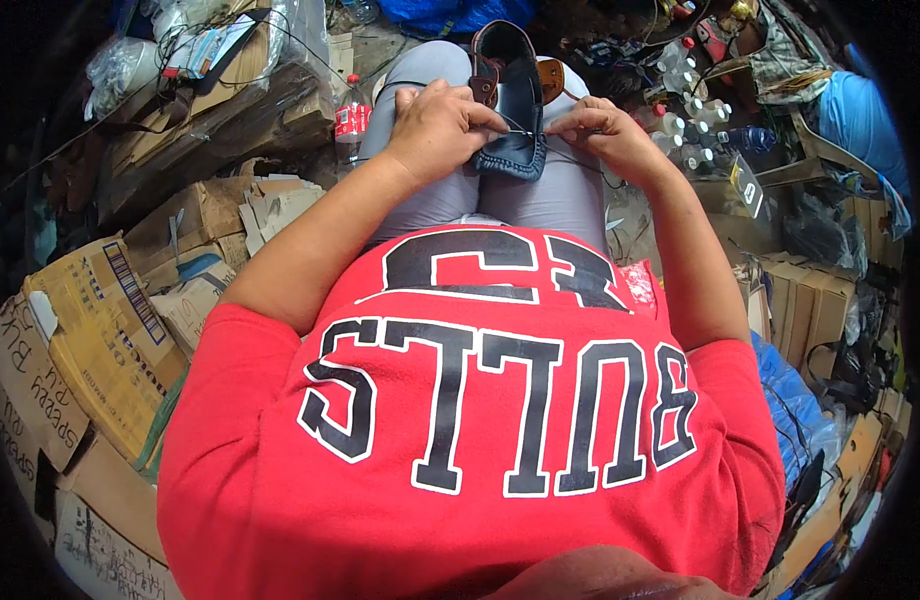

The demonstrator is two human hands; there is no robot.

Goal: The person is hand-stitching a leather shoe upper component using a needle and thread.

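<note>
A dark blue-black moccasin-style shoe rests across my thighs, its gathered toe seam toward me and its brown-edged heel opening away. My left hand is closed in a pinch at the shoe's left side, thumb and forefinger over the opening. On the right, my right hand pinches close to the shoe's edge. A thin pale thread runs between the two sets of fingertips across the shoe; whether a needle is on it is too small to tell. A brown leather piece with a hole lies beside the shoe on my right thigh.
Flattened cardboard boxes crowd the left side. A red-capped bottle stands by my left leg. Several small capped bottles sit beyond my right hand. A blue plastic bag lies at the far edge, and more cardboard stands on the right.
</note>
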